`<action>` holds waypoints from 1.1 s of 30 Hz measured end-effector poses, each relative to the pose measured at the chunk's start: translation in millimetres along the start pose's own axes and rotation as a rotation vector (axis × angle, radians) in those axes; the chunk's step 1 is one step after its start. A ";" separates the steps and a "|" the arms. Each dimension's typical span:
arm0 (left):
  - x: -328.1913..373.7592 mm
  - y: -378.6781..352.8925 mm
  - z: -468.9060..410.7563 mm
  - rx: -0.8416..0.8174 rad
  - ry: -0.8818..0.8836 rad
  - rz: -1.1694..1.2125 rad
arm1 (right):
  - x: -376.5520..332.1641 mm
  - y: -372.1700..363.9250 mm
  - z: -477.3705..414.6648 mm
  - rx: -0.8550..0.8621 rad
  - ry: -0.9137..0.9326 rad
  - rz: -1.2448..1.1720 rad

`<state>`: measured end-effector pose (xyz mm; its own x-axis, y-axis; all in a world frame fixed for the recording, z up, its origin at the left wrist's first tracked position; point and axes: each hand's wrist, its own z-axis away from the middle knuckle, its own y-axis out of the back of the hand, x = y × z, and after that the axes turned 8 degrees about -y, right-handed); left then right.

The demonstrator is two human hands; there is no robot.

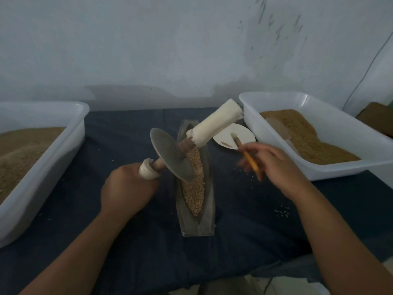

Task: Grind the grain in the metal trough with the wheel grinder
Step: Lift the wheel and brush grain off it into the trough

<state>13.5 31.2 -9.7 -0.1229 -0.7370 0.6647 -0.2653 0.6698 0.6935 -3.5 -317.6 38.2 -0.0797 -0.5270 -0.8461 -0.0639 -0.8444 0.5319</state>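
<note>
Our left hand (pixel 127 188) grips one handle of the wheel (pixel 170 156), tilted on the grain (pixel 194 194) in the trough (pixel 191 226) on the bench (pixel 127 128), while our right hand (pixel 274 165) pinches a brush (pixel 246 152), so, driven one-sided, the wheel may skid out and spill grain.

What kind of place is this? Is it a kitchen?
Probably a small workbench for milling by hand; I can't tell whether it's in a kitchen. The left tub and right tub hold grain, and a wheel grinder leans in a metal trough on a cloth-covered table.
</note>
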 end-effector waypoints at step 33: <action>-0.7 6.5 -6.2 -0.009 0.107 0.158 | -74.1 -55.8 -33.7 0.109 0.388 0.387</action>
<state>17.8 36.7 -3.9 -0.0601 -0.6087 0.7911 -0.2417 0.7778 0.5801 39.4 -234.7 70.1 0.2531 -0.8108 -0.5277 -0.2065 -0.5782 0.7893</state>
